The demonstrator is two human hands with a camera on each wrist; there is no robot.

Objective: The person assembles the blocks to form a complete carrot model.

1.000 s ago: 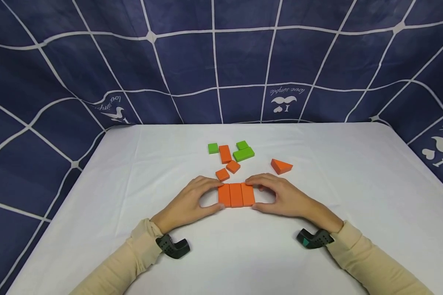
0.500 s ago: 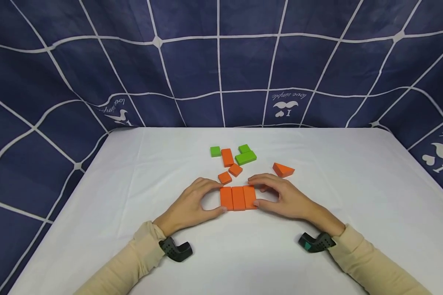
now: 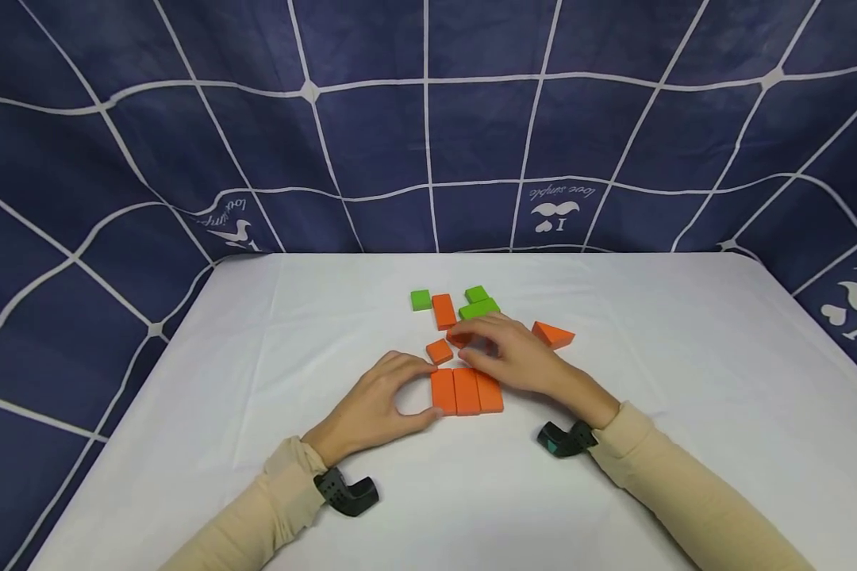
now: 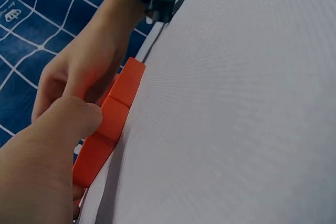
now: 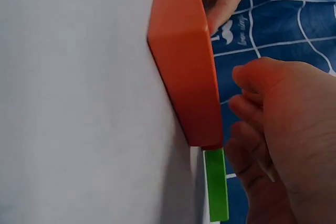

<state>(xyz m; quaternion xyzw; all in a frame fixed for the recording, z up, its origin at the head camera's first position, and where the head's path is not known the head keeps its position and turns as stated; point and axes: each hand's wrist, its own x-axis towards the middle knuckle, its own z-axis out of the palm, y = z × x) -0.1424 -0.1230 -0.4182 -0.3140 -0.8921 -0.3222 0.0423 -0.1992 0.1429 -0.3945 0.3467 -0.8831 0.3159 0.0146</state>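
Observation:
Three orange rectangular blocks (image 3: 466, 392) lie side by side on the white cloth, long sides touching. The left hand (image 3: 378, 404) holds the leftmost block, forefinger at its far end and thumb at its near end. Above the row's right part, the right hand (image 3: 517, 354) reaches over with fingers bent and apart around a small orange block (image 3: 459, 339), which it partly covers; whether it touches that block I cannot tell. Another small orange block (image 3: 439, 351) lies just left of it. In the right wrist view the right hand (image 5: 294, 129) stands apart from the row (image 5: 184, 66).
Farther back lie an orange rectangular block (image 3: 443, 312), a small green block (image 3: 420, 300), another small green block (image 3: 476, 294) and a longer green block (image 3: 479, 308). An orange triangular block (image 3: 553, 335) lies beyond the right hand. A dark blue curtain (image 3: 371, 135) hangs behind the table.
The right hand has let go of the row's right block and moved left and away from the body, over the small orange block. The left hand keeps its hold. The whole head view has shifted slightly.

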